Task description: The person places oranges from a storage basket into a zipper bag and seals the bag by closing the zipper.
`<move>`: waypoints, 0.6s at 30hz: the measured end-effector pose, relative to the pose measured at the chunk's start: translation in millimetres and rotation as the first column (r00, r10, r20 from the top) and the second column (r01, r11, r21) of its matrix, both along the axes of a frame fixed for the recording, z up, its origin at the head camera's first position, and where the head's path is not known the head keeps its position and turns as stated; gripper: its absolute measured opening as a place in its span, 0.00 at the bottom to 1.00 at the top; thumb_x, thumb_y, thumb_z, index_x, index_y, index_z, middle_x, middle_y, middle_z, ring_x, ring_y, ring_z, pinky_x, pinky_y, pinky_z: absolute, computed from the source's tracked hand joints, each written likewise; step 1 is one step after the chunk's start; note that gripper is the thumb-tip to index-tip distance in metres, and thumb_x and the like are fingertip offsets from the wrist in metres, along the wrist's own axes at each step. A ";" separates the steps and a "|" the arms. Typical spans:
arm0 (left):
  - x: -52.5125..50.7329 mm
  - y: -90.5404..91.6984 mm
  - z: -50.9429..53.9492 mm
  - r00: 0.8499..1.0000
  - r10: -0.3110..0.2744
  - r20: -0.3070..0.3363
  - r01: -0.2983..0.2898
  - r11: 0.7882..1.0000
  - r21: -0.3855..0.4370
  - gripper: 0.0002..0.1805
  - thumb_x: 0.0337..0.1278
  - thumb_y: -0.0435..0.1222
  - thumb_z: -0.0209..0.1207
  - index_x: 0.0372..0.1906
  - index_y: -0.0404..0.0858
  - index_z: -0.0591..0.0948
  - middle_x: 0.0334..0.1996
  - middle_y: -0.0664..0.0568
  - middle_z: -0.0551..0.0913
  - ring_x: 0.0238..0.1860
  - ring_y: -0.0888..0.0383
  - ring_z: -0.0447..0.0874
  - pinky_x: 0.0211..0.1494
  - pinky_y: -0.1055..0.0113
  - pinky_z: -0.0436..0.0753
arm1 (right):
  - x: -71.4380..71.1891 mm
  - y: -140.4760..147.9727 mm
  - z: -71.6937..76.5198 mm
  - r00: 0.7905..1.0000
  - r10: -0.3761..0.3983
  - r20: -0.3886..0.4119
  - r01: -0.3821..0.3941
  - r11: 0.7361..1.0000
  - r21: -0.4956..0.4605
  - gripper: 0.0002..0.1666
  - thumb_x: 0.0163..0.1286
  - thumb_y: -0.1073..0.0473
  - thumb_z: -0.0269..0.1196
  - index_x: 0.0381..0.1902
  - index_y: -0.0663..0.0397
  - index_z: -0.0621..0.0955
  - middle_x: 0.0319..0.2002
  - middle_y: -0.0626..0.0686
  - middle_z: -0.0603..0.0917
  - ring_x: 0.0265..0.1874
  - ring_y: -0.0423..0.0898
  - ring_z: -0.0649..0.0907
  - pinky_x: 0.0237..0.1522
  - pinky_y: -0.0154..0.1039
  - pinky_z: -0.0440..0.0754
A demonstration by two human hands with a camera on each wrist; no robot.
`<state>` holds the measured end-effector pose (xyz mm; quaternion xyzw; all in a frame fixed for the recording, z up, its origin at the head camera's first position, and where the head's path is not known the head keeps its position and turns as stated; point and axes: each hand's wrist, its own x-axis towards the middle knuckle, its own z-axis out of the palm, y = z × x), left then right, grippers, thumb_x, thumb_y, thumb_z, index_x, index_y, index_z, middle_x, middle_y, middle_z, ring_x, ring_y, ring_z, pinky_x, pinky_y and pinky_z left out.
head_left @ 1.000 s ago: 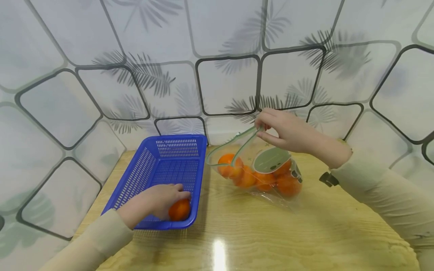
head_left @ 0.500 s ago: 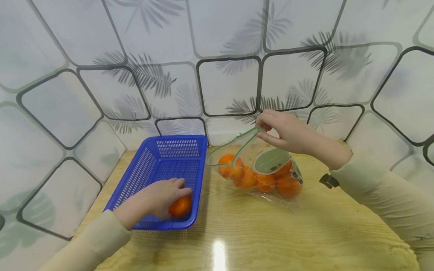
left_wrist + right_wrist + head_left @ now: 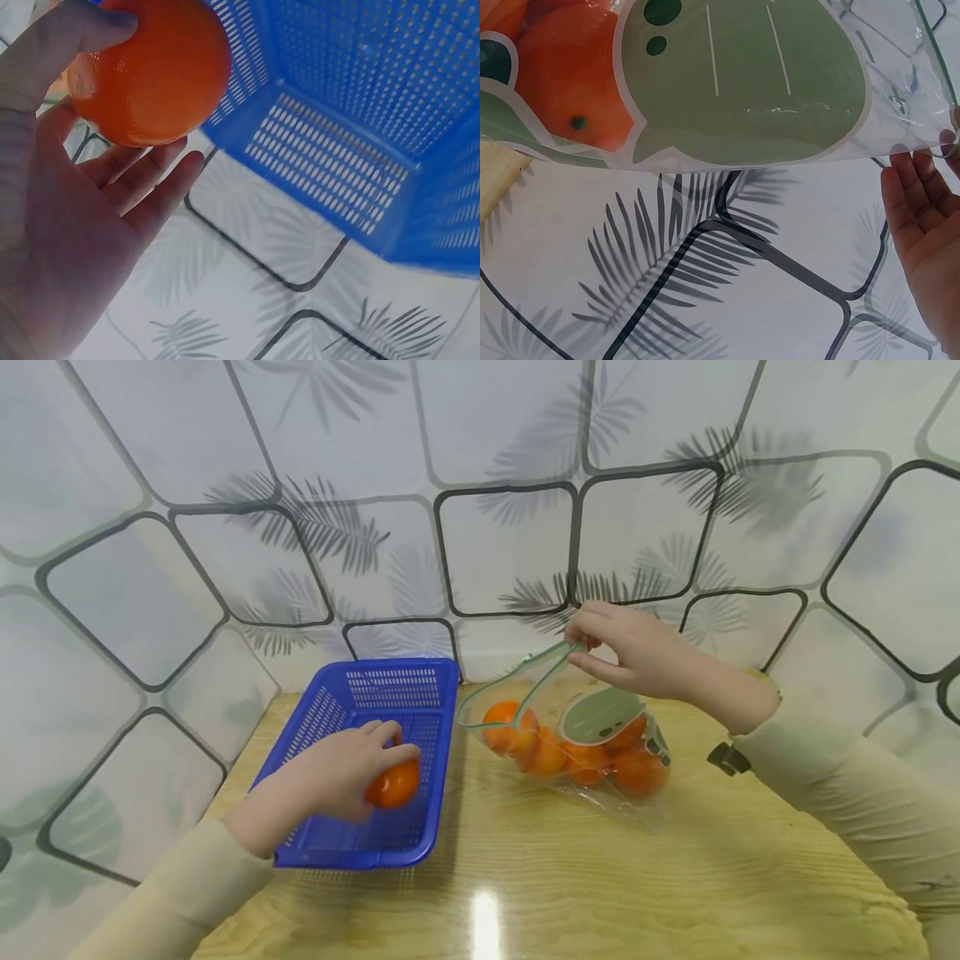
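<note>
My left hand (image 3: 337, 770) grips an orange (image 3: 394, 784) above the near part of a blue plastic basket (image 3: 444, 752). In the left wrist view the thumb lies over the orange (image 3: 154, 75) and the fingers curve beneath it. My right hand (image 3: 637, 647) pinches the green-edged mouth of a clear zip bag (image 3: 551, 710) and holds it up. Several oranges (image 3: 547, 755) lie inside the bag, partly hidden by its green print. In the right wrist view the fingertips of the right hand (image 3: 937, 217) touch the bag's edge.
Basket and bag both rest on a wooden table (image 3: 570, 893), the bag to the right of the basket. A patterned wall (image 3: 502, 552) rises directly behind them. A small dark object (image 3: 727, 758) is at the right sleeve's cuff.
My left hand has lifted the orange from the basket's near right corner, upward and slightly left. The right hand and the bag have barely moved.
</note>
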<state>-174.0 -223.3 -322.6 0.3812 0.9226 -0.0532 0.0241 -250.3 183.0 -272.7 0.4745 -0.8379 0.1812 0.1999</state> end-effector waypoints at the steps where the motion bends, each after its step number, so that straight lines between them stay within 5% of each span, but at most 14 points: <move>1: -0.3 0.4 1.8 1.000 -0.006 -0.012 0.006 1.000 0.005 0.43 0.28 0.34 0.83 0.60 0.50 0.80 0.49 0.47 0.78 0.44 0.50 0.80 0.44 0.54 0.89 | 0.2 -0.2 0.1 1.000 0.001 0.000 -0.001 1.000 0.001 0.09 0.71 0.66 0.69 0.45 0.55 0.81 0.41 0.51 0.82 0.38 0.45 0.82 0.42 0.46 0.84; 7: -2.8 5.6 18.6 0.998 -0.013 -0.066 0.015 1.000 0.022 0.42 0.28 0.34 0.83 0.60 0.50 0.81 0.51 0.47 0.78 0.45 0.49 0.81 0.43 0.54 0.89 | 0.2 -1.0 1.1 1.000 -0.003 -0.002 0.003 1.000 0.010 0.08 0.72 0.66 0.69 0.45 0.55 0.81 0.41 0.51 0.82 0.39 0.45 0.83 0.42 0.46 0.84; 18: -21.9 23.9 38.6 0.993 -0.009 -0.117 0.018 0.997 0.079 0.42 0.33 0.33 0.80 0.64 0.49 0.79 0.55 0.44 0.78 0.46 0.46 0.83 0.43 0.51 0.88 | 2.3 -4.8 1.4 0.999 -0.033 0.031 0.032 0.999 0.039 0.06 0.75 0.62 0.68 0.45 0.54 0.80 0.42 0.51 0.82 0.39 0.47 0.84 0.43 0.47 0.85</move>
